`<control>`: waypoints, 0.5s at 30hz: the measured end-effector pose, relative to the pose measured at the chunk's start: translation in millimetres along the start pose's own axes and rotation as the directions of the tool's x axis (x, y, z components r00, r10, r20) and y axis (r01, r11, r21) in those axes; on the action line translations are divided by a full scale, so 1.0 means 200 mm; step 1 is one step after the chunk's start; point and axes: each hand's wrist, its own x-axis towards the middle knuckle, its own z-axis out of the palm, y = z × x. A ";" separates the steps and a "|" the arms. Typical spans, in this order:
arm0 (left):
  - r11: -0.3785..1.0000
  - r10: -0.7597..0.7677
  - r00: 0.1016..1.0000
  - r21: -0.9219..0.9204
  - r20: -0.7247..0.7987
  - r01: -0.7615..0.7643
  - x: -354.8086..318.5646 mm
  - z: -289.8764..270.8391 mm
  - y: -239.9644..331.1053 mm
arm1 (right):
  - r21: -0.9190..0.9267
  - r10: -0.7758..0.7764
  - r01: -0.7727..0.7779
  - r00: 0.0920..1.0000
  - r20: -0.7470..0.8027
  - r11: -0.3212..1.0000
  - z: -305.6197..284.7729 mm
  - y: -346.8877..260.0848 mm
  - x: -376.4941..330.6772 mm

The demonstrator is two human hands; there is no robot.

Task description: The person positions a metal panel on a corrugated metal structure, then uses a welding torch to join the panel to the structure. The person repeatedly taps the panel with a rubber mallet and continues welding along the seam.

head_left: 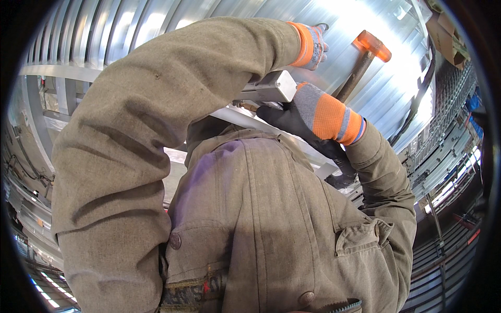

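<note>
My left forearm reaches across the top of the view, ending in an orange and grey glove. My left hand (313, 47) is over the ribbed metal surface (219, 10), its fingers curled and partly turned from view; a small dark curved piece shows at them. My right hand (311, 107), in a matching glove with black on its palm side, closes against a silver box-shaped metal piece (279, 86). A black shape runs beneath that hand; whether it is glove or a tool's body is unclear. Beyond my right hand lies a hammer (372, 46) with an orange head and brown handle.
A pale metal frame (62, 96) borders the ribbed surface at left. A dark cable (425, 88) hangs along its right side. Farther right are a cardboard box (446, 39), wire mesh (454, 88) and stacked metal lengths (443, 161). Bright glare covers part of the surface.
</note>
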 end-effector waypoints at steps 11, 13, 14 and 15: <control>0.998 -0.008 0.999 -0.057 -0.036 0.006 0.03 0.04 0.00 | 0.009 -0.121 0.122 0.988 -0.092 0.992 0.04 0.05 0.00; 0.999 -0.010 0.999 -0.047 -0.038 0.008 0.03 0.03 0.00 | 0.031 -0.133 0.136 0.987 -0.086 0.990 0.03 0.05 -0.02; 1.000 -0.008 0.999 -0.029 -0.034 0.007 0.02 0.02 0.00 | 0.050 -0.136 0.141 0.987 -0.080 0.989 0.02 0.04 -0.03; 1.000 -0.007 0.999 -0.026 -0.038 0.006 0.01 0.01 0.00 | 0.068 -0.140 0.145 0.987 -0.074 0.987 0.02 0.04 -0.04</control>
